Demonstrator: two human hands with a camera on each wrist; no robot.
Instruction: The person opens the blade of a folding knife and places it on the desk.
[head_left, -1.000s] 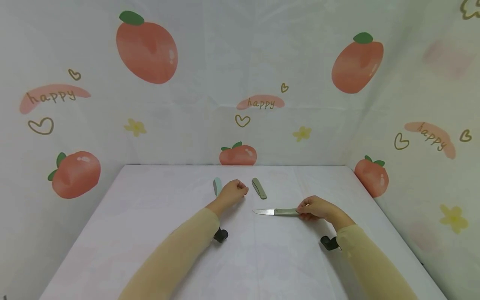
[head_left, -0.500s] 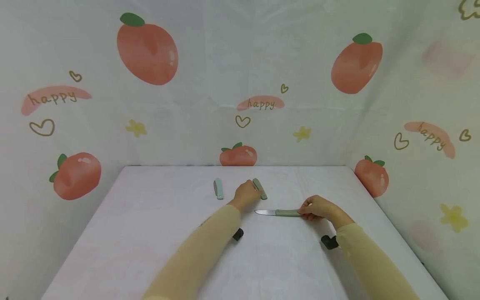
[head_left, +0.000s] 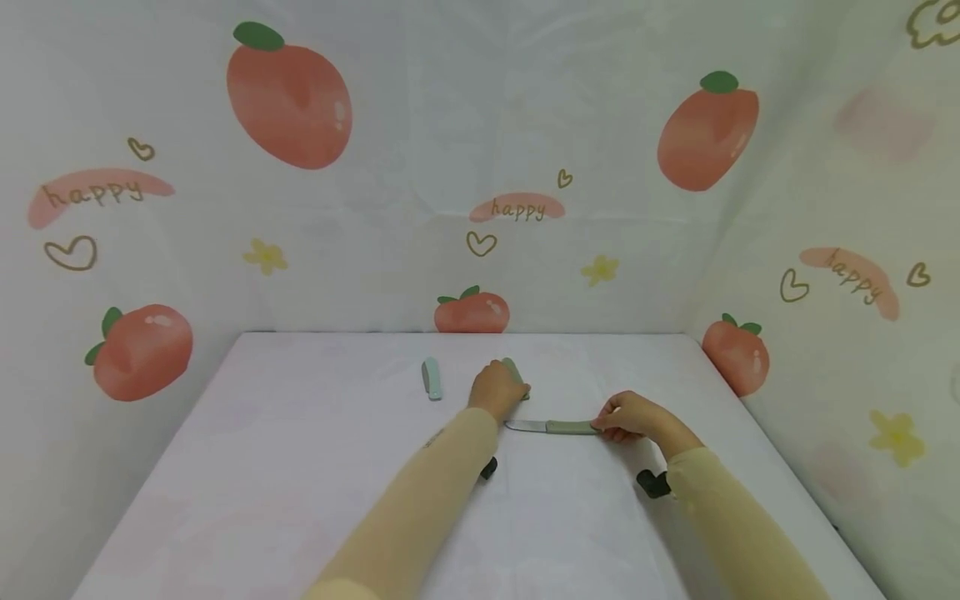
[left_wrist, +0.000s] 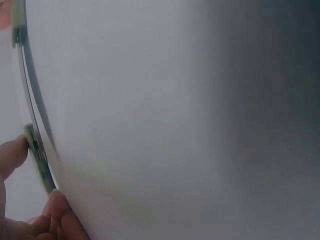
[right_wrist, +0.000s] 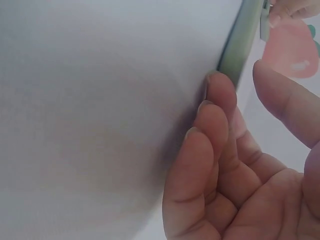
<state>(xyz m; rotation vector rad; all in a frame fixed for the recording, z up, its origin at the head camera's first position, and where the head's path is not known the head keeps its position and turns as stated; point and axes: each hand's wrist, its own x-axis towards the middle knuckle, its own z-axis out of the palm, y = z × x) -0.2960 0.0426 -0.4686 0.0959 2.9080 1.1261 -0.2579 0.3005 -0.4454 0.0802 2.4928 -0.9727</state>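
Note:
My left hand (head_left: 497, 389) is at a folded green pocket knife (head_left: 512, 367) near the back of the table. In the left wrist view, its thumb and fingertips meet that folded knife (left_wrist: 37, 155) at opposite ends. To the right, an unfolded green pocket knife (head_left: 570, 427) lies crosswise, silvery blade pointing left. My right hand (head_left: 633, 417) is at its handle end. In the right wrist view, loosely bent fingers touch the handle (right_wrist: 237, 50), while the thumb stands a little apart from it. A folded mint pocket knife (head_left: 432, 379) lies left of my left hand.
A white cloth covers the table (head_left: 285, 467). Its back edge meets a white curtain (head_left: 397, 167) printed with red fruit and "happy" lettering, which also hangs along both sides. Black wrist cameras (head_left: 654, 483) sit under the sleeves.
My left hand has moved right, away from beside the mint knife and onto the green folded knife, taking hold of it. The right hand has stayed almost still at the unfolded knife.

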